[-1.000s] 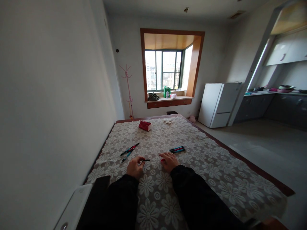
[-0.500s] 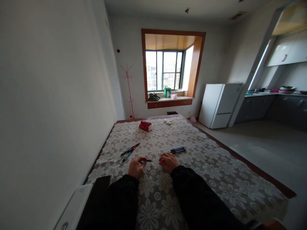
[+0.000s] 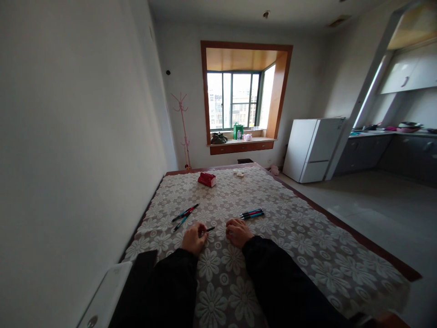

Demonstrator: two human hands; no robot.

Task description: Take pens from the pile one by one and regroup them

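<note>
Over the worktop (image 3: 408, 272), apparently mid-handling, the left hand (image 3: 195, 238) pinches a dark pen-like piece (image 3: 210, 228); right hand (image 3: 239, 233) curls, contents unclear; steadiness seems needed next.

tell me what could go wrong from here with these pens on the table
The slim dark piece pokes out of the left grip, so it might slip onto the tablecloth. The right grip sits close to the right-hand pens and could nudge them apart. The left-hand pens lie at angles, so a brush might scatter them.
</note>
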